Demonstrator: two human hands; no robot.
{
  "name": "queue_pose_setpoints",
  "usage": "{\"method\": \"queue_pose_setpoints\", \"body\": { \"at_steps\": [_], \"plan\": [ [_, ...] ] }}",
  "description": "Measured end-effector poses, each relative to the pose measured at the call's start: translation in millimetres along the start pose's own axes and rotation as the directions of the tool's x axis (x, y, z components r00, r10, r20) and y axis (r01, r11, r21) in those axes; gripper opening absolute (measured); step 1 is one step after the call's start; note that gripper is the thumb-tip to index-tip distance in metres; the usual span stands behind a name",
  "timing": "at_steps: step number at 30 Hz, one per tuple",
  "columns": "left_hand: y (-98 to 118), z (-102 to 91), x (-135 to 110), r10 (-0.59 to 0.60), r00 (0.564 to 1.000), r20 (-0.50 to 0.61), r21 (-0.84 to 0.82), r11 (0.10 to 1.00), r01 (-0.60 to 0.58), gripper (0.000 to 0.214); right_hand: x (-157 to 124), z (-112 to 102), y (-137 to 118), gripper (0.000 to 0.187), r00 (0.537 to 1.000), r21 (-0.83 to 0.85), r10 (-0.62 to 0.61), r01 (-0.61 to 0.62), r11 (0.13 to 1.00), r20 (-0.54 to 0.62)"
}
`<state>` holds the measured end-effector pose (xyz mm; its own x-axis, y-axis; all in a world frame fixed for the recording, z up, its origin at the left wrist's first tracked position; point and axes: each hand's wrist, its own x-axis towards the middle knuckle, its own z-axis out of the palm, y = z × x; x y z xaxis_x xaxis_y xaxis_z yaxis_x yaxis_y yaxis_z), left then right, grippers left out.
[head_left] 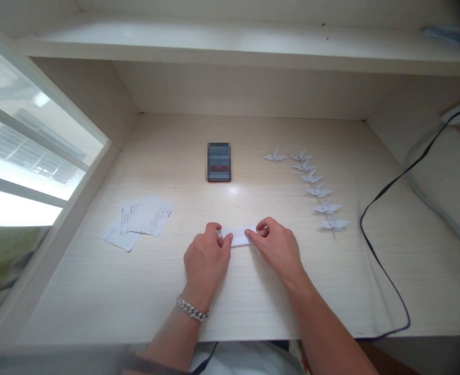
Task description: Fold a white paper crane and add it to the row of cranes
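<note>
A white piece of folded paper (239, 237) lies between my hands near the front of the desk, its long side running left to right. My left hand (208, 255) pinches its left end between thumb and fingers, a chain bracelet (191, 308) on that wrist. At the other end, my right hand (278, 247) grips the paper, thumb on top and index finger curled behind. Part of each end is hidden by my fingers. To the right, several folded paper cranes (319, 191) stand in a slanting row, with one more paper crane (275, 155) at the row's far left.
Loose printed paper sheets (147, 216) overlap on the left. A dark phone-like rectangle (219, 162), its face blurred, lies toward the back. A black cord (364, 229) loops along the right side. Overhead runs a shelf (214, 49); a window (26, 140) borders the left.
</note>
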<state>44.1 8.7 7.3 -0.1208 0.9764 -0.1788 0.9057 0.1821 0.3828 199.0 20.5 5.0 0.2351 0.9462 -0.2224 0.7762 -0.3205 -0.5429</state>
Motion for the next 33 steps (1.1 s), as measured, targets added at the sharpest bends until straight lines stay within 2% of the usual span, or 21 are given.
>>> {"method": "queue_pose_setpoints", "body": {
  "at_steps": [4,8,19,27,30,33],
  "plan": [
    [4.4,-1.7,-3.5,0.081,0.995,-0.063,0.067,0.995,-0.077,0.023,-5.6,3.4,-1.8,0.023,0.998,-0.077,0.010,-0.015,0.997,-0.067],
    [6.5,-1.2,-2.7,0.167,0.984,-0.054,0.091,0.983,-0.162,0.024,-7.1,6.4,-0.8,0.021,0.995,-0.121,-0.044,0.033,0.992,-0.092],
    [6.8,4.6,-7.5,0.184,0.977,-0.110,0.113,0.979,-0.171,0.034,-19.1,9.2,-3.3,0.021,0.991,-0.167,-0.114,0.101,0.981,-0.074],
    [-20.5,-6.3,-3.8,0.240,0.969,-0.066,0.015,0.971,-0.239,0.021,-23.2,6.0,-3.6,0.021,0.993,-0.152,-0.111,0.103,0.983,-0.047],
    [-18.1,-11.1,-0.4,0.311,0.948,-0.074,0.052,0.950,-0.308,0.029,-23.7,6.6,-3.4,0.021,0.991,-0.149,-0.118,0.108,0.983,-0.059],
    [-6.1,-12.5,3.4,0.373,0.928,-0.010,0.124,0.921,-0.369,0.039,-24.5,8.1,-1.9,0.020,0.986,-0.155,-0.147,0.132,0.979,-0.084]
  ]
}}
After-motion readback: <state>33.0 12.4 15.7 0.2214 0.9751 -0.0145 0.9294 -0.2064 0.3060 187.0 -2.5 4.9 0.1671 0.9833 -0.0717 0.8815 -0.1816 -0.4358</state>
